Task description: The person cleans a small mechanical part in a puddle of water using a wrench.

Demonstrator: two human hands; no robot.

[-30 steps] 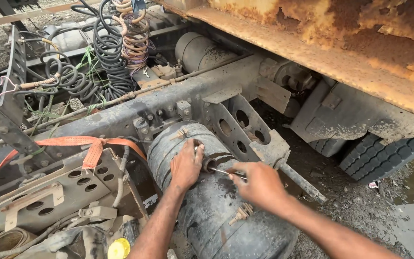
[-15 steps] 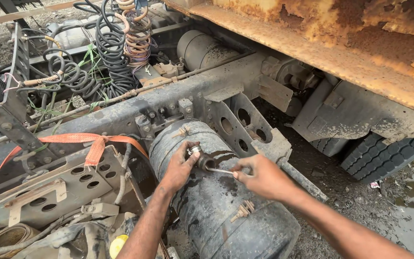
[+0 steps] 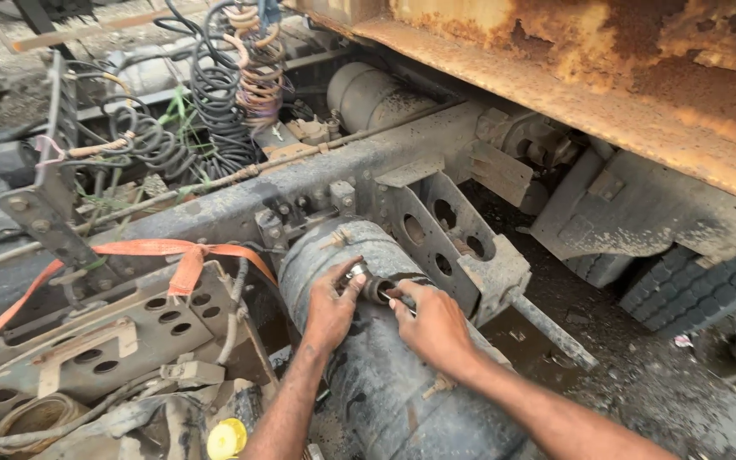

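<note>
Both hands work a small metal fitting on top of a grimy cylindrical tank under a rusted truck body.

Beyond the hands runs the frame rail [image 3: 317,183], with the rusty truck body [image 3: 606,77] above and right. The tank [image 3: 393,383] lies directly beneath them. The left hand [image 3: 330,311] pinches the fitting [image 3: 359,277] between thumb and fingers; the right hand [image 3: 436,328], close beside it, grips what looks like a thin tool against the fitting. The fitting sits seated on the tank, so the job looks underway, not finished. Its thread and the tool's tip are hidden.

Small metal fitting [image 3: 366,281] atop grimy black cylindrical tank [image 3: 385,375], lying horizontally beside frame rail
</note>
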